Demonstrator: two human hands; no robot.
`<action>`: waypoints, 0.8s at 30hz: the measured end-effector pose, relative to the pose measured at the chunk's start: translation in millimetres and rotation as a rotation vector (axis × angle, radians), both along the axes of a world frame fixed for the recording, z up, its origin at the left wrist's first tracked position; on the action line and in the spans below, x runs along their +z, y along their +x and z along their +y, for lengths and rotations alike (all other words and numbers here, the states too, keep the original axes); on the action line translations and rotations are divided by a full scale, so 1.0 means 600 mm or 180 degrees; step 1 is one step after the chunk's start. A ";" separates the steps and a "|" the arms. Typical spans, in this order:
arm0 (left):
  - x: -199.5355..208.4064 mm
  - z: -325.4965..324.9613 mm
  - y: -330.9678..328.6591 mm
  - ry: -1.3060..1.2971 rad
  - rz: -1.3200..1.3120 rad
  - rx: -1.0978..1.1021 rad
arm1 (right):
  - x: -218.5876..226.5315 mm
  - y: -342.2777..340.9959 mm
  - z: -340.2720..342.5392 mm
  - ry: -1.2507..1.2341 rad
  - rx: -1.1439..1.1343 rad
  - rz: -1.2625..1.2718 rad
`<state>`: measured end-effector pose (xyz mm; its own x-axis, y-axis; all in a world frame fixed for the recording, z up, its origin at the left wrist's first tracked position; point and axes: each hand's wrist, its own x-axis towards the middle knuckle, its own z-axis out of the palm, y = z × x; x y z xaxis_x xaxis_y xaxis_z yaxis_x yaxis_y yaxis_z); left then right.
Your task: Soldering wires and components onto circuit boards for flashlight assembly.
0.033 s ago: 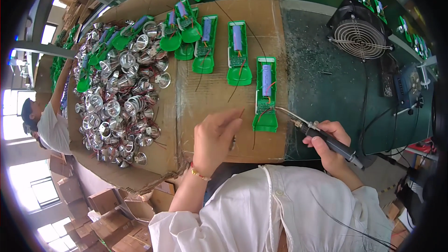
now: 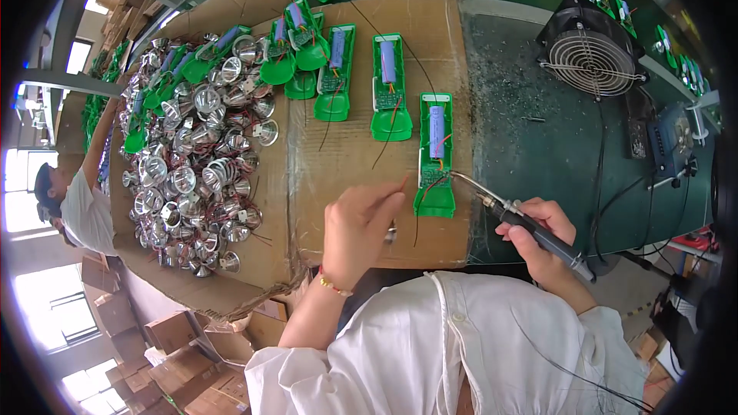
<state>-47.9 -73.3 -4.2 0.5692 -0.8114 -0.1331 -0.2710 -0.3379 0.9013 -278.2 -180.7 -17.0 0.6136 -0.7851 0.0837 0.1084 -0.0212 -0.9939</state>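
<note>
A green plastic housing lies near me on the cardboard, with a purple cylindrical cell, a small circuit board and thin wires inside. My right hand grips a black-handled soldering iron; its bent metal tip reaches the right edge of that board. Left of the housing, my left hand is pinched, with a thin red wire end showing at its fingertips. Part of a shiny reflector shows beside its palm; whether the wire joins it is hidden.
A cardboard box of shiny lamp reflectors stands left. More green housings lie farther off, some on the reflectors. A black fan and a blue box-shaped device with cables stand right. Another person reaches in at far left.
My left hand has shifted slightly right, its fingertips nearer the housing. The soldering iron has moved slightly left, with its tip still at the board.
</note>
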 end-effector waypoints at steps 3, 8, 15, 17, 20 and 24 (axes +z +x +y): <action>0.000 -0.029 -0.020 0.0105 -0.0318 -0.0110 | -0.006 0.002 -0.002 -0.0273 0.0058 -0.0004; -0.018 -0.042 -0.043 -0.0102 -0.1259 -0.0340 | 0.008 -0.002 -0.010 -0.0313 0.0106 0.0259; -0.025 -0.041 -0.053 -0.0332 -0.1052 -0.0163 | 0.008 -0.002 -0.017 -0.0238 0.0226 0.0466; -0.025 -0.041 -0.053 -0.0344 -0.0936 -0.0114 | 0.007 0.003 -0.017 -0.0240 0.0183 0.0430; -0.025 -0.040 -0.055 -0.0273 -0.0613 -0.0059 | 0.007 0.004 -0.018 -0.0296 0.0201 0.0455; -0.027 -0.038 -0.053 -0.0228 -0.0659 -0.0039 | 0.009 0.009 -0.020 -0.0315 0.0240 0.0619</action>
<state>-79.8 -96.0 -20.4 0.5684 -0.8216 0.0438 -0.4565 -0.2706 0.8476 -273.1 -192.4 -11.6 0.6823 -0.7303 0.0323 -0.0802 -0.1186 -0.9897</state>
